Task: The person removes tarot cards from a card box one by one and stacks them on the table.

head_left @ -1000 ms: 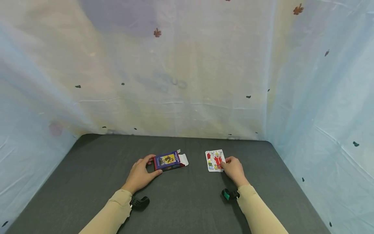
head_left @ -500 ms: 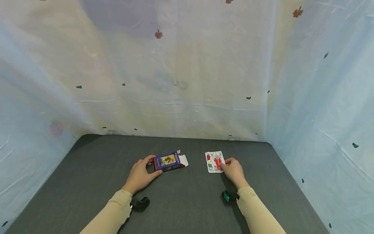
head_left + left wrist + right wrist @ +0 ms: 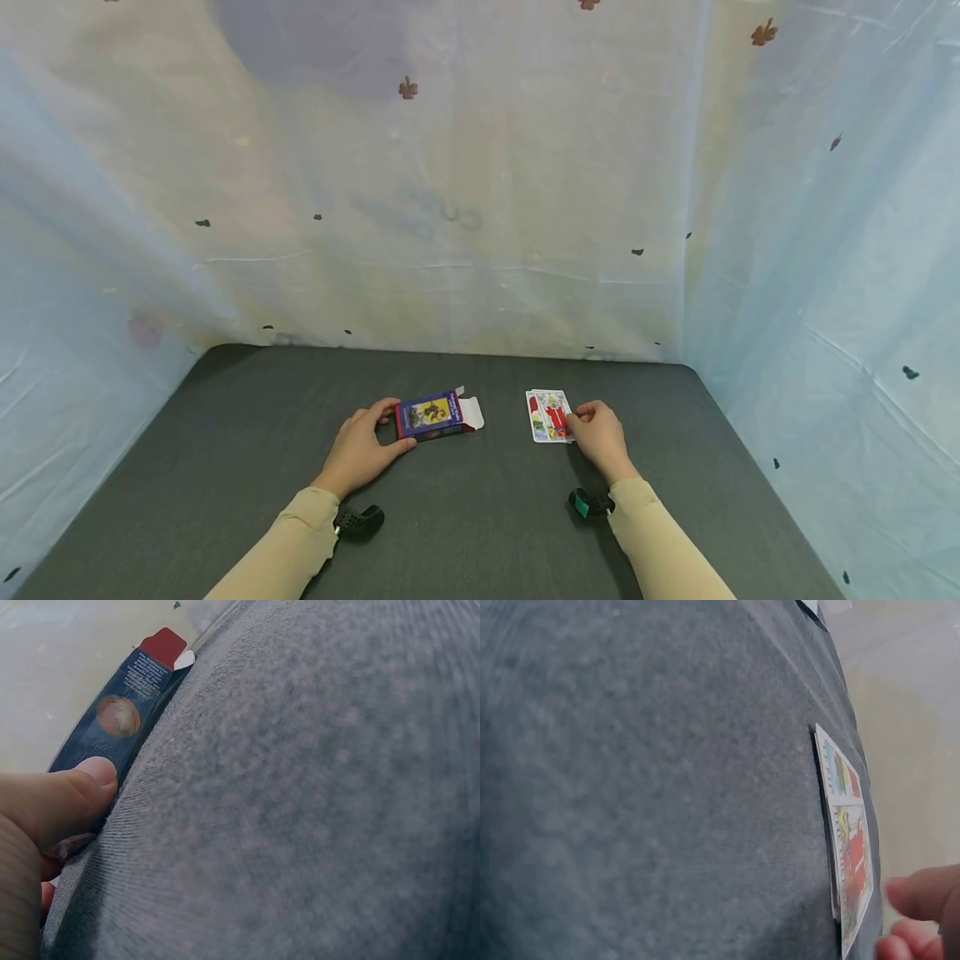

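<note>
My left hand [image 3: 360,450] grips the closed end of a blue and red card box [image 3: 433,414], thumb on the near side. The box lies on the dark table, its white end flap open toward the right. In the left wrist view the thumb presses the dark side of the box [image 3: 120,712]. A small stack of picture cards [image 3: 550,417] lies face up to the right, a red figure on the top one. My right hand [image 3: 602,437] is at the stack's right edge, fingers loosely bent. In the right wrist view a gap shows between its fingertips and the cards [image 3: 847,825].
The table [image 3: 480,517] has a dark grey cloth top with rounded far corners. A pale curtain [image 3: 480,208] with leaf marks stands behind it and along both sides. Dark bare tabletop separates the box from the cards.
The card stack has shifted slightly left, and my right fingertips now overlap it less. My left hand and the box keep their place.
</note>
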A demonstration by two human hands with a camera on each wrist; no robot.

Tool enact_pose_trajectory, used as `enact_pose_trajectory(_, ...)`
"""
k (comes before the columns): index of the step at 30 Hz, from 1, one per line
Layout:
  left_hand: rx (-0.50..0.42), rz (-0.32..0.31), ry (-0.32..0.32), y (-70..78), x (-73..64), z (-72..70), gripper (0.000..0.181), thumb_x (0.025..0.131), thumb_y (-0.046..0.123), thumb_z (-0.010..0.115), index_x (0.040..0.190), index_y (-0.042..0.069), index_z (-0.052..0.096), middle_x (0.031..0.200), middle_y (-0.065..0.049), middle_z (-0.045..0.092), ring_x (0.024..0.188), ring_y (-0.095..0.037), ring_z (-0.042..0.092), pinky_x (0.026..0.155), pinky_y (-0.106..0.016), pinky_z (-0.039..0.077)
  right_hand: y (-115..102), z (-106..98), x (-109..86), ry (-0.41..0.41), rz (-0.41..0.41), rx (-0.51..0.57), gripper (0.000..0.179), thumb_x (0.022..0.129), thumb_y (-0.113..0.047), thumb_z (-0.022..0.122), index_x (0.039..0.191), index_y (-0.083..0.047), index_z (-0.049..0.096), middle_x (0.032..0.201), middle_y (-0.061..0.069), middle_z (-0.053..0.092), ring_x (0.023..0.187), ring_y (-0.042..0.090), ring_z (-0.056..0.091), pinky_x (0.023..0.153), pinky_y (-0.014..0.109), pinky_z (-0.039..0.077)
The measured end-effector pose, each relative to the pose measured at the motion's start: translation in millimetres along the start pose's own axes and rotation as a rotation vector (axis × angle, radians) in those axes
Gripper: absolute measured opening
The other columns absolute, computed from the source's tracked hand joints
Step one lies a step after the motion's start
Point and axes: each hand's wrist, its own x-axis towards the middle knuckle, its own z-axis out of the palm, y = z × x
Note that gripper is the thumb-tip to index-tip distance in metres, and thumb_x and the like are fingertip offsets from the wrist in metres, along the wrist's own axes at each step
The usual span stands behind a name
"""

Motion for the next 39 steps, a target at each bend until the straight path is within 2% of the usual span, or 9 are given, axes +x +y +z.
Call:
enact_pose_trajectory(3, 0.005, 0.004, 0.001, -1.5, 1.0, 1.1, 0.078, 0.076, 0.061, 0.074, 0.141, 0.028, 0.047, 0.121, -0.002, 0.059, 0.106, -0.026, 0.051, 0.087, -0.053, 0.040, -7, 1, -3.4, 0.050, -0.038, 0.056, 0.028, 0.092, -0.022, 0.064, 0.109, -0.001, 0.061, 0.093, 0.010, 0.058, 0.078, 0.022, 0.053, 0.064, 0.033, 0.042)
enact_pose_trajectory(6, 0.010, 0.005, 0.000, -2.4, 1.5, 1.7, 0.077, 0.076, 0.060, 0.075, 0.141, 0.029, 0.047, 0.123, -0.001, 0.059, 0.107, -0.026, 0.051, 0.088, -0.053, 0.040, -18, 4, -7.2, 0.061, -0.087, 0.114, 0.027, 0.093, -0.023, 0.064, 0.109, -0.002, 0.061, 0.093, 0.010, 0.059, 0.078, 0.022, 0.054, 0.064, 0.033, 0.043)
enact_pose_trajectory(18, 0.001, 0.007, -0.010, -4.0, 0.1, -2.1, 0.076, 0.077, 0.058, 0.075, 0.141, 0.031, 0.045, 0.128, -0.001, 0.059, 0.112, -0.028, 0.051, 0.092, -0.056, 0.038, -54, 38, -22.7, -0.079, -0.288, 0.278, 0.023, 0.092, -0.021, 0.068, 0.106, -0.004, 0.064, 0.086, 0.006, 0.062, 0.072, 0.016, 0.057, 0.061, 0.031, 0.047)
enact_pose_trajectory(25, 0.004, 0.023, -0.002, -4.7, 0.8, 0.4, 0.078, 0.076, 0.063, 0.072, 0.141, 0.033, 0.044, 0.130, 0.002, 0.059, 0.112, -0.026, 0.051, 0.093, -0.054, 0.038, -66, 58, -29.3, -0.168, -0.280, 0.324, 0.022, 0.092, -0.027, 0.068, 0.103, -0.008, 0.064, 0.084, 0.001, 0.062, 0.071, 0.015, 0.057, 0.060, 0.029, 0.048)
enact_pose_trajectory(32, 0.000, 0.045, 0.003, -1.9, 1.2, -0.8, 0.075, 0.078, 0.054, 0.076, 0.142, 0.032, 0.044, 0.130, 0.002, 0.060, 0.110, -0.026, 0.052, 0.091, -0.053, 0.039, -71, 76, -29.9, -0.254, -0.288, 0.352, 0.022, 0.094, -0.027, 0.065, 0.101, -0.007, 0.064, 0.082, 0.003, 0.062, 0.070, 0.014, 0.056, 0.060, 0.027, 0.047)
enact_pose_trajectory(39, 0.008, 0.035, -0.006, -4.9, 0.7, -1.5, 0.077, 0.077, 0.058, 0.074, 0.143, 0.034, 0.043, 0.131, 0.003, 0.059, 0.108, -0.024, 0.051, 0.088, -0.051, 0.040, -78, 89, -31.7, -0.324, -0.257, 0.344, 0.025, 0.093, -0.032, 0.066, 0.097, -0.007, 0.065, 0.079, 0.002, 0.062, 0.067, 0.011, 0.052, 0.058, 0.025, 0.042)
